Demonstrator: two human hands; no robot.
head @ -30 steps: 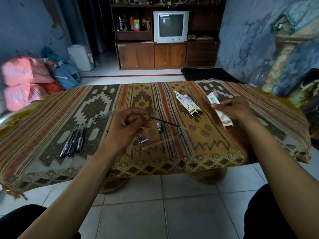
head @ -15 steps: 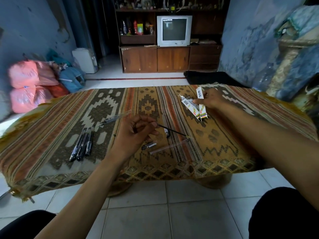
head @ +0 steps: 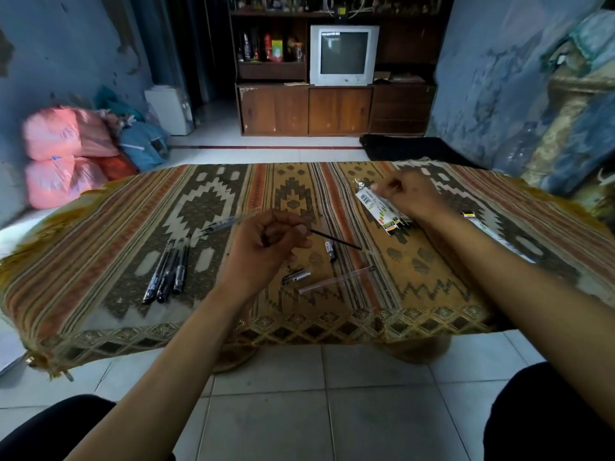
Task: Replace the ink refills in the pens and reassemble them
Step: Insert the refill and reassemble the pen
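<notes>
Blue, peeling walls are framing the head view, with a wooden cabinet [head: 332,108] carrying an old television [head: 343,54] at the far end and pink sacks [head: 63,154] lying against the left wall. Nearer, a low desk [head: 100,247] is sitting under a patterned woven cloth on a tiled floor.

On the left part of the cloth three black pens [head: 166,271] are lying side by side. The left hand [head: 266,247] is hovering over the middle, its fingers [head: 293,232] curled and pinching a thin dark ink refill [head: 336,240] that is pointing right; a clear pen barrel [head: 226,223] is sticking out to the left behind that hand. Just below it, a black pen cap [head: 296,276], a second small dark part [head: 330,250] and a clear tube [head: 336,280] are lying loose on the cloth.

The right hand [head: 409,194] is reaching to the far side, its fingers gripping the top of the refill packets [head: 379,209] resting on the cloth. Another packet [head: 492,234] is lying to the right of that forearm.
</notes>
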